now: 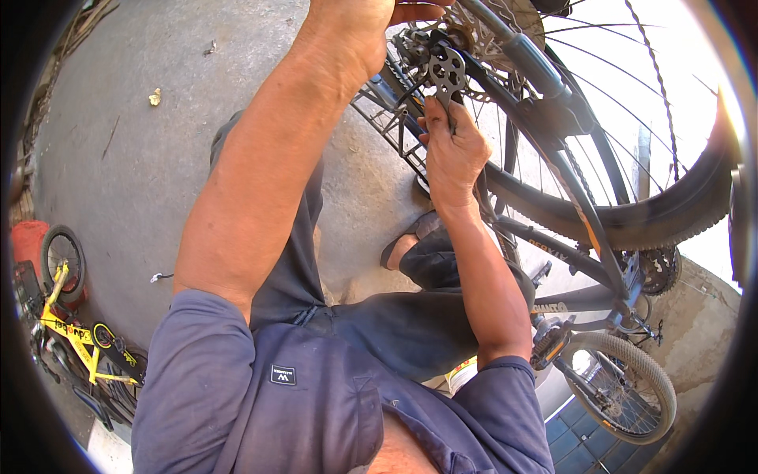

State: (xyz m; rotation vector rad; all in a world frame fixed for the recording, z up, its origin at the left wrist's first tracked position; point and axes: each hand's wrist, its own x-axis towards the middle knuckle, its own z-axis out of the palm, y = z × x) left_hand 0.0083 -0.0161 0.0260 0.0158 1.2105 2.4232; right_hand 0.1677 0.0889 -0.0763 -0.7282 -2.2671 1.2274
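Note:
In my right hand (458,154) is a flat metal multi-hole wrench (448,69), pinched near its lower end between thumb and fingers. Its upper part lies against the dark hub area of a bicycle wheel, beside the brake disc (509,16). My left hand (379,17) reaches to the top edge of the view, just left of the hub. Most of its fingers are cut off there, so what it touches is hidden. A dark bicycle frame (588,265) slants down on the right, with the large tyre (647,221) curving below the spokes.
Beside the frame hangs a chain (659,87). A second bicycle wheel (632,395) stands at the lower right near a concrete wall (703,316). A yellow small bicycle (79,340) is at the far left, by a red container (30,241). Grey concrete floor (118,189) spreads at left.

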